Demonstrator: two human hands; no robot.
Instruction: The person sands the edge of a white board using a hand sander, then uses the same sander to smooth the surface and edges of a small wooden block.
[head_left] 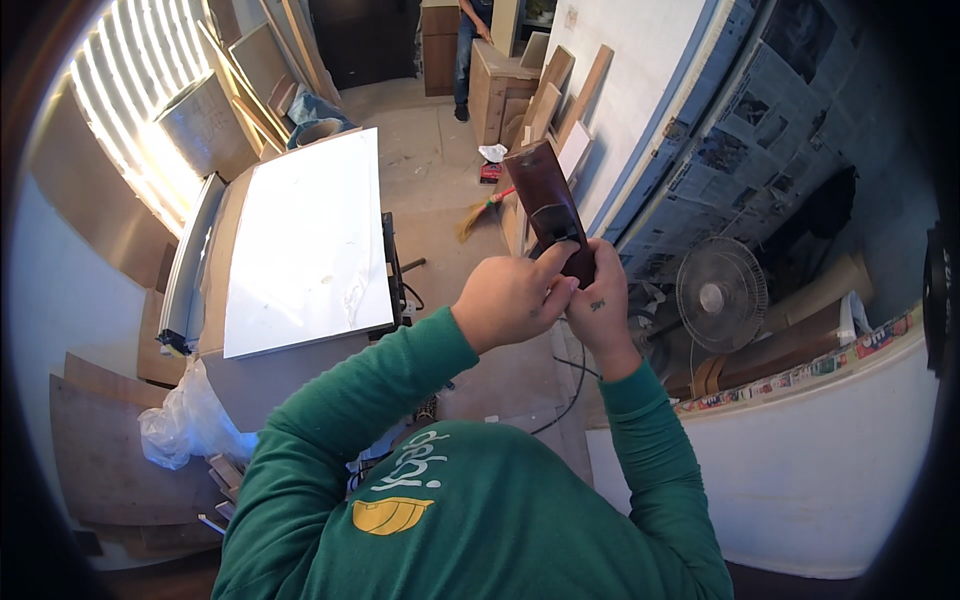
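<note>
A dark reddish-brown wooden hand plane (550, 190) is held up in front of me, tilted with its far end toward the upper left. My right hand (603, 305) is closed around its near end, thumb along the side. The fingers of my left hand (515, 300) are mostly curled; its index finger reaches into the dark opening in the plane's body and its thumb lies by the near end. What the left fingertips touch inside the opening is too small to make out.
A glossy white panel (310, 240) lies on a worktable to the left. Beyond my hands are a broom (480, 215) and a wooden cabinet (495, 90), with another person (465, 50) beside it. A fan (715, 295) stands at right; a dark cable (575, 400) crosses the floor.
</note>
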